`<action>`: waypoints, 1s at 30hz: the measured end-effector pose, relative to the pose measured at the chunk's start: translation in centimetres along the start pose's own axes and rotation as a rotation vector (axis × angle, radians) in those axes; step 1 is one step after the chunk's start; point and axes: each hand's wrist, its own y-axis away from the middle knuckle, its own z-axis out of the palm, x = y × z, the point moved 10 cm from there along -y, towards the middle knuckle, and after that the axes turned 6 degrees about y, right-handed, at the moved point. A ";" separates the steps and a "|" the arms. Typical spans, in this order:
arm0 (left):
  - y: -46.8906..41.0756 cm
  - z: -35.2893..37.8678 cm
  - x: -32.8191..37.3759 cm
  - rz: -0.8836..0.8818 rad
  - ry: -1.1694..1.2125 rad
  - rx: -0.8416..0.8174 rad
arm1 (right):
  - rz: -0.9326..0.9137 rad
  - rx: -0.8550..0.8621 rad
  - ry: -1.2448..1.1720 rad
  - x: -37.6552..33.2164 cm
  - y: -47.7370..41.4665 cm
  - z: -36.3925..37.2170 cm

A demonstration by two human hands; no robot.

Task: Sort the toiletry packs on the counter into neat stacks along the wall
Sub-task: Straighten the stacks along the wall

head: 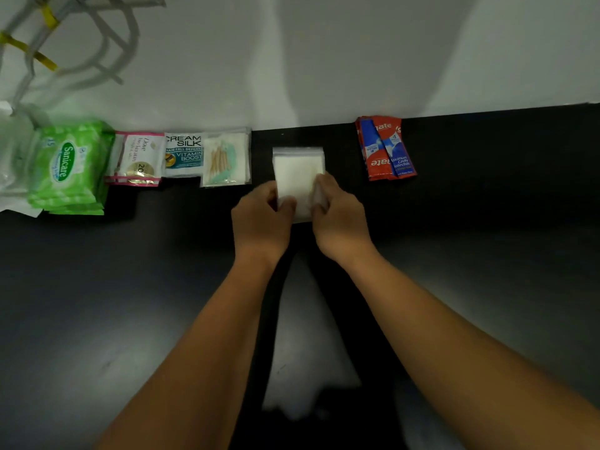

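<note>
A stack of clear packs with white pads (pixel 297 175) lies on the black counter (pixel 487 222) a little short of the wall. My left hand (pixel 263 219) grips its near left corner and my right hand (pixel 339 216) grips its near right corner. Along the wall to the left lie a toothpick and cotton bud pack (pixel 226 159), Cream Silk sachets (pixel 183 154), Dove sachets (pixel 139 159) and a stack of green Sanicare wipes (pixel 69 167). Red and blue toothpaste sachets (pixel 386 147) lie stacked to the right.
The white wall (pixel 324 60) rises behind the row. A crumpled clear plastic bag (pixel 13 157) sits at the far left, with white hangers tied with yellow tape (pixel 48 37) above it. A gap of counter lies between the white pads and the toothpaste sachets.
</note>
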 end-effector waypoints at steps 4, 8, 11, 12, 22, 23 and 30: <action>2.2 1.1 -0.4 -0.063 0.140 -0.050 | 0.016 -0.006 -0.033 1.7 1.5 -0.5; 3.8 1.3 -1.5 -0.147 0.349 0.014 | 0.096 0.073 -0.201 3.7 2.7 -1.9; 4.7 2.6 -1.3 -0.136 0.423 -0.027 | 0.133 0.122 -0.332 4.2 4.2 -2.3; 5.0 3.2 -1.1 -0.124 0.431 -0.048 | 0.131 0.124 -0.376 4.1 4.7 -2.0; 2.5 5.8 0.5 -0.138 0.463 -0.110 | 0.174 0.148 -0.490 4.9 2.3 -1.8; 1.8 6.0 0.7 -0.128 0.444 -0.118 | 0.178 0.144 -0.484 4.8 1.7 -2.0; -2.3 5.8 2.2 -0.008 0.445 -0.061 | 0.099 0.114 -0.425 3.0 -2.3 -2.4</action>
